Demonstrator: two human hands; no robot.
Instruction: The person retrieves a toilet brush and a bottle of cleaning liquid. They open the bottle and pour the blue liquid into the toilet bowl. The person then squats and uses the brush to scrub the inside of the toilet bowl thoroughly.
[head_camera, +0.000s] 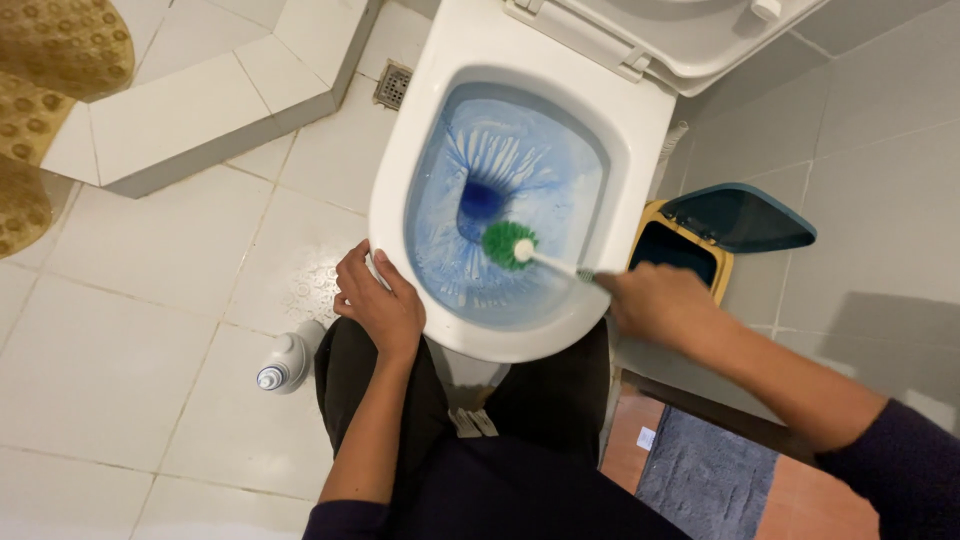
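Observation:
A white toilet bowl (400, 160) fills the middle of the view, its lid raised at the top, its inside streaked with blue cleaner. A green toilet brush (508, 245) with a white stem sits inside the bowl near its centre. My right hand (655, 300) is closed on the brush handle at the bowl's right rim and looks blurred. My left hand (378, 298) lies flat against the bowl's front left rim, fingers together, holding nothing.
A white bottle (288, 362) stands on the tiled floor left of my legs. A small bin (690, 250) with a raised dark blue lid stands right of the bowl. A floor drain (392, 85) lies at the back, a grey mat (705, 480) bottom right, a raised tiled step (200, 100) top left.

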